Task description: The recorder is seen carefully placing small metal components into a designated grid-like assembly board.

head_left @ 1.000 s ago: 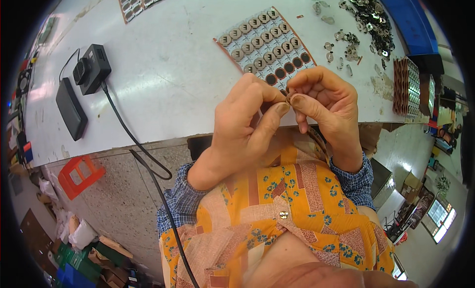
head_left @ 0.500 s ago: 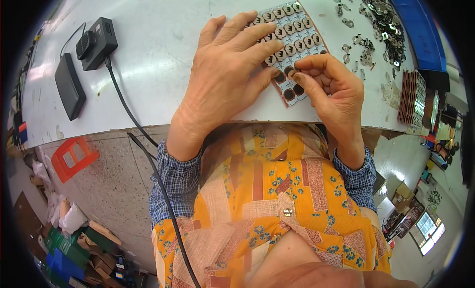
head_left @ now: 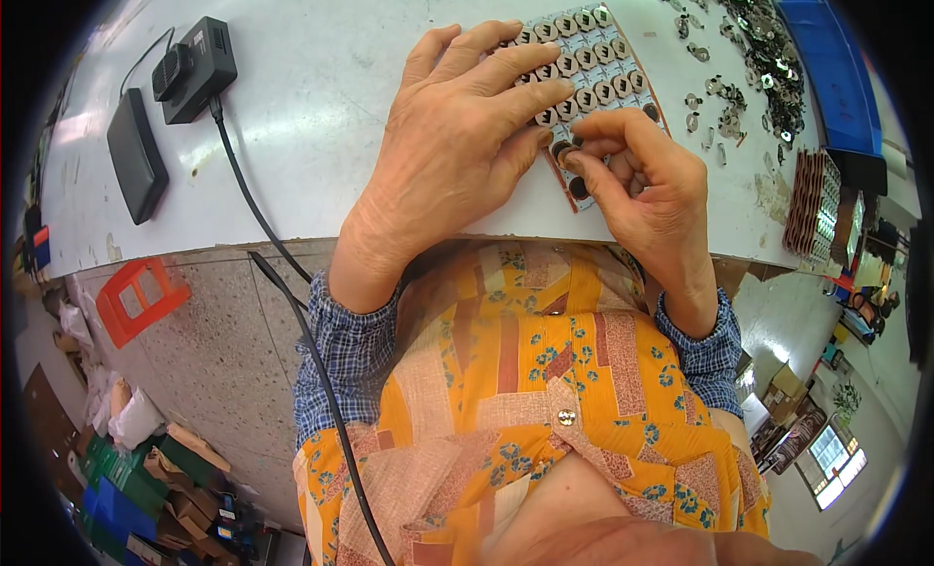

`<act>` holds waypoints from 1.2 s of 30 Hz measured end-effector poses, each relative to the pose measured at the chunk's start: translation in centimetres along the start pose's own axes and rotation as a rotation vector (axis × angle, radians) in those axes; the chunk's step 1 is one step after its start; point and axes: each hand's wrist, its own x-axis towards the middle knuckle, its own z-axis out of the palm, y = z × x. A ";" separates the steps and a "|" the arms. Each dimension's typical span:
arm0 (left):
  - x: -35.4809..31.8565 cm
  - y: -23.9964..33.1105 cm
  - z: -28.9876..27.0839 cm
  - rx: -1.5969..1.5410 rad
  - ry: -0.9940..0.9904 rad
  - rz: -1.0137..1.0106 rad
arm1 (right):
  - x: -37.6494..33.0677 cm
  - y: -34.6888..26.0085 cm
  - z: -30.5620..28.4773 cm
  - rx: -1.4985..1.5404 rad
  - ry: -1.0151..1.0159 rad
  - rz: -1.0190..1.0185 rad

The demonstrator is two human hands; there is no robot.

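Disc-studded panel, flat on table

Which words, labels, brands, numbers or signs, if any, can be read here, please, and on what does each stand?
No text is legible.
Black box-shaped device: pale marks, too small to read.
Silver discs on the panel: dark marks, too small to make out as text.

The left hand parted from the right hand and spread over the board's left side; the right fingers went to its near part, then slightly left.
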 end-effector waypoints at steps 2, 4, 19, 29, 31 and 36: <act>0.0 0.0 -0.1 0.012 -0.029 0.008 | 0.0 0.1 0.0 -0.017 0.016 -0.027; 0.0 0.1 -0.2 0.011 -0.028 0.004 | 0.1 0.4 0.0 -0.024 0.010 -0.082; 0.6 0.4 -0.5 -0.003 -0.077 -0.025 | -0.1 1.8 -0.5 -0.037 0.022 -0.216; 0.1 0.1 -0.1 0.001 -0.038 -0.019 | -0.7 1.7 0.2 -0.094 0.103 -0.241; 0.0 0.1 -0.1 0.003 -0.033 -0.015 | -0.5 1.4 0.4 -0.192 0.103 -0.308; 0.2 0.2 -0.5 -0.002 -0.048 -0.011 | -1.1 0.5 1.0 -0.298 0.066 -0.333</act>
